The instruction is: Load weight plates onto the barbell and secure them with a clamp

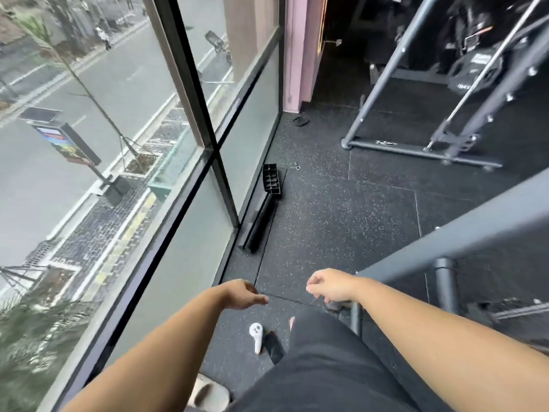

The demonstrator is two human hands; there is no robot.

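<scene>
A: We are standing on the speckled rubber floor (341, 221) beside the tall window (124, 162); a grey rack frame (463, 221) is slanting across our right; weight plates (472, 69) are sitting far back among the dark machines, well apart from us.

B: And our hands?

A: We are holding both out low and empty; our left hand (242, 294) is lying flat with fingers loosely spread; our right hand (329, 285) is curling half shut, gripping nothing.

B: Anything smaller?

A: A black ribbed bar (264, 209) is lying along the window base; a white handheld device (256, 337) is resting just beside a dark phone (274, 349) near our feet; we are seeing no clamp clearly.
</scene>
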